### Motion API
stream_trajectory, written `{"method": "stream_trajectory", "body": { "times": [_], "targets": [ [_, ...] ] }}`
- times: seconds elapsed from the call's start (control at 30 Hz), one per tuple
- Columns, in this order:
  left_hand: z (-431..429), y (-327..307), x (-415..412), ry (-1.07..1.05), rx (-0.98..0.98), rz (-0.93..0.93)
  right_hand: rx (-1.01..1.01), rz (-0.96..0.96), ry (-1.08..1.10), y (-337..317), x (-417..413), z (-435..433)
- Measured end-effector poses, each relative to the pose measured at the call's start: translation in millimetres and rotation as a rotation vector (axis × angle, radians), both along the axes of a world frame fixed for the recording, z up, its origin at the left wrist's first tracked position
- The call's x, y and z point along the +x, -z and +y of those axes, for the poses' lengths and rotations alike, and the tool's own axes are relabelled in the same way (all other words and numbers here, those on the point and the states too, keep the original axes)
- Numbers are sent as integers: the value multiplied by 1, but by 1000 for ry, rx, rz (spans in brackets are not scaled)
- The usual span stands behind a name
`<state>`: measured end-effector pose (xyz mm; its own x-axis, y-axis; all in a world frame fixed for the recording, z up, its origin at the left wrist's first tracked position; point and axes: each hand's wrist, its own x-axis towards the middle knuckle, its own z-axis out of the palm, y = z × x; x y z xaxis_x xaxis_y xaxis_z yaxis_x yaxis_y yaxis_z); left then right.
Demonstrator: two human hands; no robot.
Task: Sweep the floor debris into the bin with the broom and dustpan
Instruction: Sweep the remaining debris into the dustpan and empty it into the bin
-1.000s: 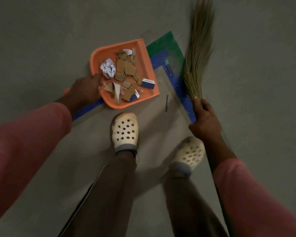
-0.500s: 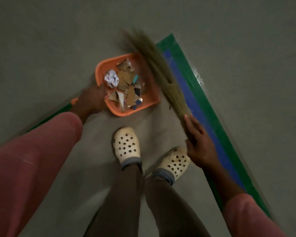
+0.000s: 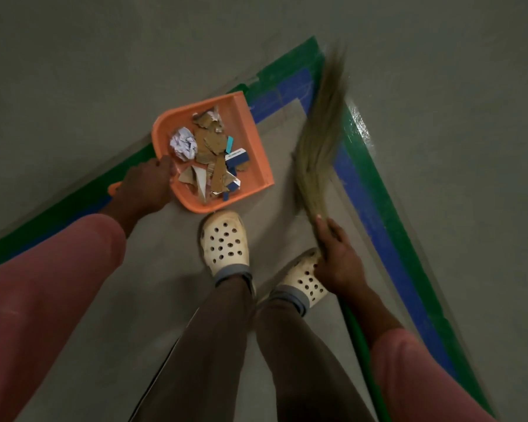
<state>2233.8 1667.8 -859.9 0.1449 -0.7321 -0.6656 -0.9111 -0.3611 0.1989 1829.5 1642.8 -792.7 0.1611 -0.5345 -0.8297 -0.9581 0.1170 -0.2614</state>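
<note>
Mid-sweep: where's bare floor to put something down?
Bare floor lies between the dustpan and the broom, and wide beyond the green tape on both sides. It is crowded around the shoes, just below the dustpan and beside the right hand.

Grey floor [image 3: 104, 71] all round; edged with green tape [image 3: 378, 190] turning a corner up ahead, blue tape [image 3: 348, 178] touching its inner side; cream perforated left clog [image 3: 224, 243] planted forward, right clog [image 3: 302, 281] behind and angled; brown trousers [image 3: 201, 345] above both.
</note>
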Motion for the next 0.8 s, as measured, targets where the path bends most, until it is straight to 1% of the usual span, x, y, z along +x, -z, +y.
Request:
{"method": "stream_trajectory", "body": {
  "times": [0.07, 0.13, 0.2, 0.27, 0.33, 0.4, 0.43, 0.5, 0.57, 0.63, 0.7, 0.73, 0.8],
  "targets": [
    [2, 1, -2, -17, 13, -11, 27, -159, 5, -1, 20, 4],
    [3, 1, -5, -60, 4, 7, 12, -293, 7, -7, 26, 6],
    [3, -2, -11, -156, -24, 65, -78, -339, 69, -16, 17, 1],
    [9, -3, -17, -236, -38, 102, -184, -294, 130, -22, 1, -14],
    [17, -1, -22, -273, -45, 107, -274, -180, 163, -21, -15, -40],
    [26, 2, -27, -321, -24, 119, -306, -56, 151, -15, -21, -68],
    [30, 5, -28, -351, -19, 129, -287, -7, 123, -10, -20, -80],
    [34, 7, -31, -408, -18, 147, -195, 60, -11, -3, -6, -91],
    [35, 8, -32, -452, -45, 166, -126, 65, -147, 0, 17, -83],
    [35, 11, -31, -489, -77, 190, -91, -8, -263, 2, 37, -57],
    [32, 8, -33, -501, -92, 163, -80, -110, -361, -5, 46, -33],
    [30, 4, -35, -495, -101, 138, -83, -169, -359, -13, 46, -23],
    [30, -10, -45, -512, -136, 120, -98, -296, -276, -40, 33, -9]
  ]
}}
